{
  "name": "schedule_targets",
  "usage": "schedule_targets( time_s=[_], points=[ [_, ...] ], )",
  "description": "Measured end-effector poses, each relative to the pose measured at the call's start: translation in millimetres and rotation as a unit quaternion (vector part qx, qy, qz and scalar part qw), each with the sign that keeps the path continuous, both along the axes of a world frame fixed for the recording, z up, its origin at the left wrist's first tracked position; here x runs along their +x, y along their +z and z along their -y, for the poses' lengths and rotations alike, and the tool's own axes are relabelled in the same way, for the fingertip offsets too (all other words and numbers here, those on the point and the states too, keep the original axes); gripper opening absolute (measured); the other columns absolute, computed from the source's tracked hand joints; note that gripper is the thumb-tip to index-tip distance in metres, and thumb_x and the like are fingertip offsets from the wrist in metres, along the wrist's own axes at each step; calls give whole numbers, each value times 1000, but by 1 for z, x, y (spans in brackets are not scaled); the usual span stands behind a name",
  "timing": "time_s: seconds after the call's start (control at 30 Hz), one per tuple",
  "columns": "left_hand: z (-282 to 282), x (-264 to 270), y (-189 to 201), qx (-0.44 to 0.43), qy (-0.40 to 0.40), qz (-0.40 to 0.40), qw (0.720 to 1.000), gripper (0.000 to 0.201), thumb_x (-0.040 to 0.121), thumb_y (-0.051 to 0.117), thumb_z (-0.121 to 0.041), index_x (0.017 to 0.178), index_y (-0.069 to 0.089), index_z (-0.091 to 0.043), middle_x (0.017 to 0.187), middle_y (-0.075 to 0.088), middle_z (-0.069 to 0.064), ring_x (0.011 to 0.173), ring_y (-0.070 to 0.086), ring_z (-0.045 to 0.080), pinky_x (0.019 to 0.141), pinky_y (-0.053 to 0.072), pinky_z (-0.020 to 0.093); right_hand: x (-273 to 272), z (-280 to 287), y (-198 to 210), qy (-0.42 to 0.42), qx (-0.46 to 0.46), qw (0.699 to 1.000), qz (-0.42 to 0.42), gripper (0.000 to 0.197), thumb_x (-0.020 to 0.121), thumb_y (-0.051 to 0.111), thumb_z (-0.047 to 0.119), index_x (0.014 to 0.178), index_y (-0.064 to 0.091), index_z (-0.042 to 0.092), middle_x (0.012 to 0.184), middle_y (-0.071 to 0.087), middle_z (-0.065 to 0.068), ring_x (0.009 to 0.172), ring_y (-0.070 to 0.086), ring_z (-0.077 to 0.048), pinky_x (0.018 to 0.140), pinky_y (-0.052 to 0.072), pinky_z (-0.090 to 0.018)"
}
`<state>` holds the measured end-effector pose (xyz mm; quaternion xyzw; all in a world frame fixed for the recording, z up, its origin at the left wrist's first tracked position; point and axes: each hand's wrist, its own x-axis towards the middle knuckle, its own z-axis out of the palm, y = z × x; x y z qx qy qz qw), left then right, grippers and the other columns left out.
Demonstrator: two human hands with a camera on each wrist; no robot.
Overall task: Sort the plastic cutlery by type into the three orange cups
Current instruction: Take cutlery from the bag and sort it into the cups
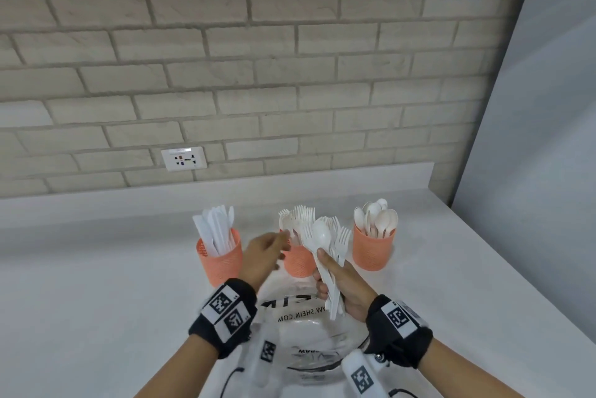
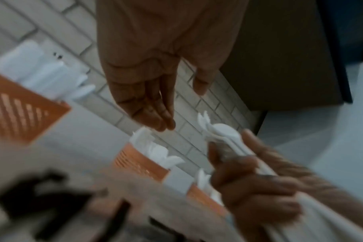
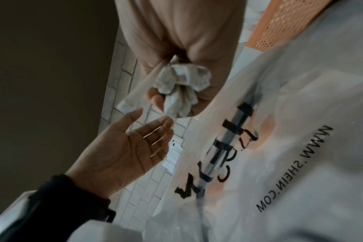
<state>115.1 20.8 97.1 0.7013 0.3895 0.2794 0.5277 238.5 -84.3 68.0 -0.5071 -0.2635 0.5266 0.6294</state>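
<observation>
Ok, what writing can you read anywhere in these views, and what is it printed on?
"WWW.SHEIN.COM" on the clear plastic bag, upside down in the right wrist view.
Large black letters beside it on the bag: creased, not readable for certain.
"WAR..." lower on the bag in the head view: cut off.
Wall socket: label too small.
Wristbands: square code markers only.

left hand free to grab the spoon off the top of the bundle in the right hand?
Probably yes. The left hand is open and holds nothing, beside the bundle gripped by the right hand. The spoon lies on the near face, bowl exposed, nothing between.
</observation>
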Motion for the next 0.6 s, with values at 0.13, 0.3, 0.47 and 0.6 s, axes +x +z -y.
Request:
schedule_targets(
  time_s=[0.13,0.3,0.47,0.6],
  points=[
    [24,12,-6,-102,-39,11,994,37,92,50,-41,100,67,-8,91,69,3,76,63,16,66,48,24,-7,2,1,5,4,1000,-13,27,96,46,33,97,55,8,62,46,-4,38,42,-9,41,38,-19],
    [37,19,-8,-101,16,72,992,21,90,58,-22,78,63,-6,73,63,5,62,56,15,57,43,23,-10,7,3,8,1,1000,-9,34,96,46,34,105,56,3,60,48,-4,42,46,-11,42,40,-20],
    [46,21,-9,-145,49,112,982,18,88,60,-13,72,53,-8,63,55,6,52,50,13,49,40,21,-13,12,6,6,13,1000,-13,37,96,47,31,121,54,5,66,58,-1,48,48,-10,41,41,-19],
    [50,23,-9,-197,76,165,964,6,87,59,-6,86,53,-5,63,53,7,44,47,9,43,41,18,-16,16,7,3,6,1000,-3,39,95,49,33,122,53,4,72,53,-3,49,49,-10,41,42,-20]
  ],
)
